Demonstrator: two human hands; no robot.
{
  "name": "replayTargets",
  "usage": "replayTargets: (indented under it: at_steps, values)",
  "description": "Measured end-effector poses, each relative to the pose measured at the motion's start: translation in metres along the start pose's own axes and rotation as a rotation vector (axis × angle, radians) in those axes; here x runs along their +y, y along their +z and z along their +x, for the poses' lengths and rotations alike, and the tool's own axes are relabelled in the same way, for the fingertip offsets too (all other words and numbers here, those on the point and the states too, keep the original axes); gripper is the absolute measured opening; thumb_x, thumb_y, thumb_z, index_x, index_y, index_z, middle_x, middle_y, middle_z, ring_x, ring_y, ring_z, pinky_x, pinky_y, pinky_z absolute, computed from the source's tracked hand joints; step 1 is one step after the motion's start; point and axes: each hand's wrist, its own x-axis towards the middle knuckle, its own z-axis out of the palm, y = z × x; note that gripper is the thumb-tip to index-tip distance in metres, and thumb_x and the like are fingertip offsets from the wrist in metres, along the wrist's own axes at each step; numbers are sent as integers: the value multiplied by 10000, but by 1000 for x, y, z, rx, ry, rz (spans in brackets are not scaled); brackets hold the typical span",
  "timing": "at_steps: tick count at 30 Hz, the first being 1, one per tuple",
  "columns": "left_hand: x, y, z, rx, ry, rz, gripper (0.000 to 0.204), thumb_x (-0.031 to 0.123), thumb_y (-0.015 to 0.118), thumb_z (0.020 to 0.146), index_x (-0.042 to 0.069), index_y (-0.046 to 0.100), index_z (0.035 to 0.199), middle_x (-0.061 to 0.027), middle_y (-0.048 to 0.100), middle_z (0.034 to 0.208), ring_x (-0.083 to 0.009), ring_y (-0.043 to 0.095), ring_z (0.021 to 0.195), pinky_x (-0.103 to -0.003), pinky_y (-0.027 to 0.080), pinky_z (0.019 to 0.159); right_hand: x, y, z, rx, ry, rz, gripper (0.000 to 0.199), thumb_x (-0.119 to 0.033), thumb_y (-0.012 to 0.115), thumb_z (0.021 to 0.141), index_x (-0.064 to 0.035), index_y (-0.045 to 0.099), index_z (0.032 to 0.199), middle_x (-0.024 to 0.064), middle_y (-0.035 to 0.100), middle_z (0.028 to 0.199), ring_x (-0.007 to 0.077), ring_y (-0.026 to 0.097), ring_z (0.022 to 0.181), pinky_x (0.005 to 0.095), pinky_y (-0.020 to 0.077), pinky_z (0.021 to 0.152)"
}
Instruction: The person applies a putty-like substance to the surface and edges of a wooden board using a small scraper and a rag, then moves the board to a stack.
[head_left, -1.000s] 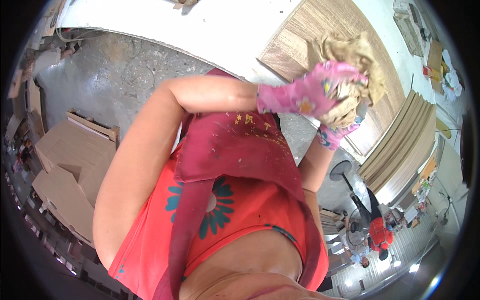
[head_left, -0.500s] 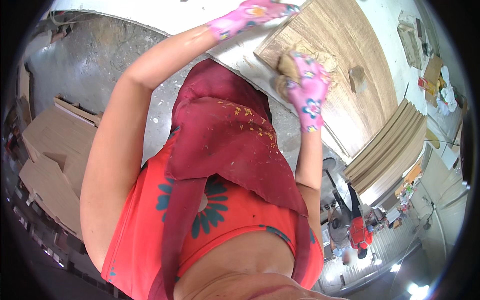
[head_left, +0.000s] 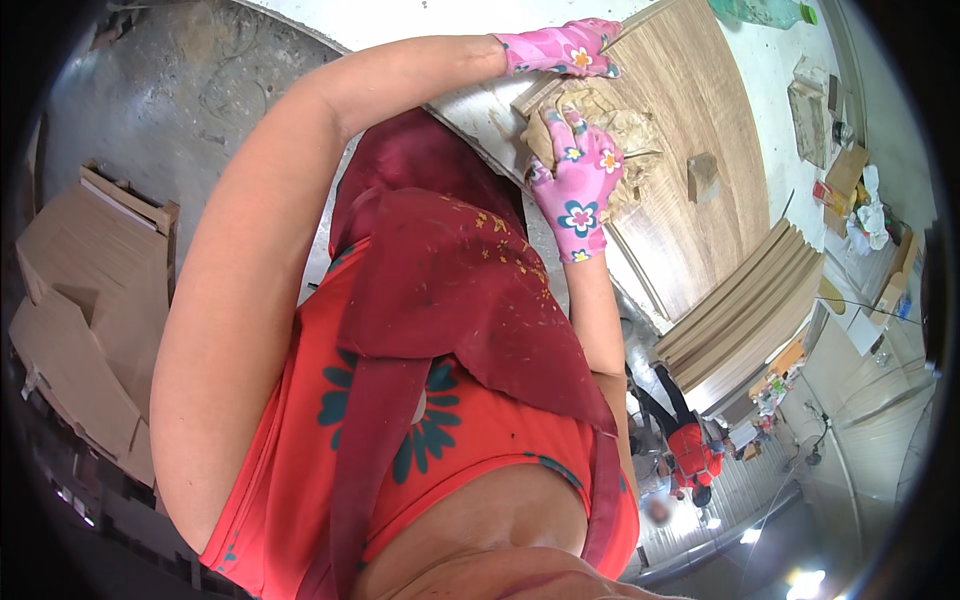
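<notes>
Both of my hands wear pink floral gloves. My right hand (head_left: 582, 180) is closed on a crumpled tan cloth (head_left: 632, 135), pressed against the wood-grain board (head_left: 715, 80). Part of the cloth bunches up past my fingertips and the rest spreads over the board. At the board's left edge lies my left hand (head_left: 562, 48), its fingers apart and touching that edge; nothing shows in its grasp. A small brownish block (head_left: 703, 178) rests on the board, to the right of the cloth.
The board lies on a white worktable (head_left: 450, 15). A stack of long panels (head_left: 745, 300) stands at its right. Farther off are a green-capped bottle (head_left: 765, 12) and a worn block (head_left: 808, 120). Cardboard sheets (head_left: 95, 300) lie at left; a person in red (head_left: 692, 455) stands behind.
My left hand has moved right and down onto the board's edge. My right hand has shifted left and slightly with the cloth. The view has turned a little, bringing the bottle into sight.
</notes>
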Motion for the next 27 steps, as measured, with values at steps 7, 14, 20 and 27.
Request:
replayTargets:
  at_steps: [7, 14, 20, 27]
  values:
    - [-16, 7, 9, -392, -266, -117, 653, 323, 666, 833, -60, 450, 1315, -263, 572, 1192, -363, 575, 1113, -405, 472, 938, 10, 1, -7, -29, 29, 119, 571, -248, 742, 667, -159, 627, 1220, 134, 576, 1245, 322, 530, 1108, 466, 388, 962]
    - [-32, 38, 13, -43, -16, 35, 726, 322, 656, 837, -68, 390, 1388, -264, 509, 1336, -374, 489, 1263, -381, 404, 1050, 5, 2, 0, -58, -55, -39, 603, -294, 752, 668, -181, 632, 1248, 131, 577, 1218, 317, 528, 1085, 460, 386, 930]
    - [-31, 34, 14, -138, -102, -11, 747, 345, 669, 832, -68, 392, 1389, -265, 510, 1337, -375, 489, 1265, -377, 408, 1047, 8, 0, 0, -88, -105, -42, 568, -288, 750, 655, -204, 655, 1209, 97, 590, 1185, 295, 543, 1062, 449, 393, 895]
    - [-18, 21, 8, -35, -31, -23, 761, 359, 679, 824, -67, 398, 1388, -255, 523, 1321, -369, 504, 1245, -370, 412, 1042, 10, -2, 3, -113, -147, -38, 562, -273, 742, 647, -225, 659, 1201, 80, 596, 1169, 287, 543, 1056, 441, 393, 890]
